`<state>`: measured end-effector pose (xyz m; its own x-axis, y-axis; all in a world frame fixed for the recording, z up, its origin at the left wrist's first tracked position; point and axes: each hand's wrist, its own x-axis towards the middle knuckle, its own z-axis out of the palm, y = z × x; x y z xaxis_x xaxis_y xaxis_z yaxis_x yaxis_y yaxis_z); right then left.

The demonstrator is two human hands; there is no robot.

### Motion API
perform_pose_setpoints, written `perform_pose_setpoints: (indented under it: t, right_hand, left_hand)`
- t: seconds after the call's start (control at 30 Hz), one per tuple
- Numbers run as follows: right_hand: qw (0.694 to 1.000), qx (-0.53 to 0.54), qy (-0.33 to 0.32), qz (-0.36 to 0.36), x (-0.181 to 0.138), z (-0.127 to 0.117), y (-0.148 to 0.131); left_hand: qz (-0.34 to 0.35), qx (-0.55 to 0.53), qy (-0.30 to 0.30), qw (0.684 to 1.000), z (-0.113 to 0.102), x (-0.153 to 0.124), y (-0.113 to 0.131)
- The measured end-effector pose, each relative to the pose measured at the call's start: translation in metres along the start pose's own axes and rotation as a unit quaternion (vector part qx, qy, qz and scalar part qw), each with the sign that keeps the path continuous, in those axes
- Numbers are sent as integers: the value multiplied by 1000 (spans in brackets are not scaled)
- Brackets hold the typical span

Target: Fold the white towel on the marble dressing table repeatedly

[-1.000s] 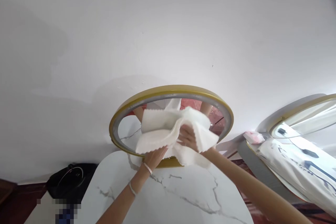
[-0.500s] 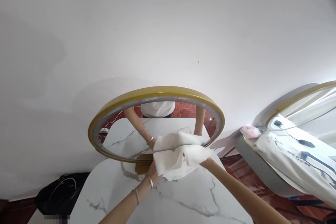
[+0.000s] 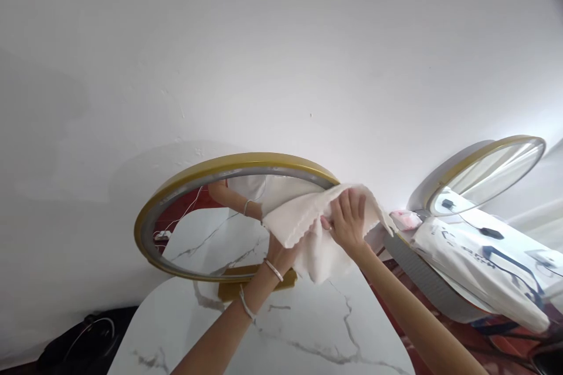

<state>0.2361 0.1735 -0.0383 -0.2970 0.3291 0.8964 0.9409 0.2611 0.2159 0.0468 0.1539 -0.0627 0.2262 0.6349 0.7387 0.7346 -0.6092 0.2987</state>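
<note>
A round gold-framed mirror point(image 3: 189, 246) stands on a gold base point(image 3: 229, 291) on a white marble-patterned table point(image 3: 308, 322). Over the mirror's right side hangs a white cloth point(image 3: 299, 211), covering part of the glass and rim. My right hand point(image 3: 349, 220) grips the cloth at the right edge of the frame, fingers curled over it. Lower down, my left hand point(image 3: 281, 252) is at the cloth's lower left part, in front of the glass. Its fingers are hidden behind the cloth, and two bracelets circle that wrist.
To the right, a second gold-rimmed round mirror point(image 3: 488, 179) stands by another table. A white printed cloth bag point(image 3: 466, 263), a pink-and-white packet point(image 3: 405, 220) and a black adapter point(image 3: 490, 233) lie there. At lower left is a black bag point(image 3: 83, 340). A white wall rises behind.
Both hands have risen with the cloth from the mirror's lower edge to its right side. The cloth now wraps over the right rim. My view has shifted slightly right.
</note>
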Motion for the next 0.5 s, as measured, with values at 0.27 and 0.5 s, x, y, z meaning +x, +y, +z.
perform_pose_setpoints:
  t: [0.27, 0.5]
  right_hand:
    - [984, 151, -68, -59, 85, -3, -92]
    - [885, 327, -240, -231, 34, -5, -140]
  left_hand:
    - [34, 221, 150, 963, -100, -6, -46]
    - [35, 181, 191, 964, -97, -104, -78]
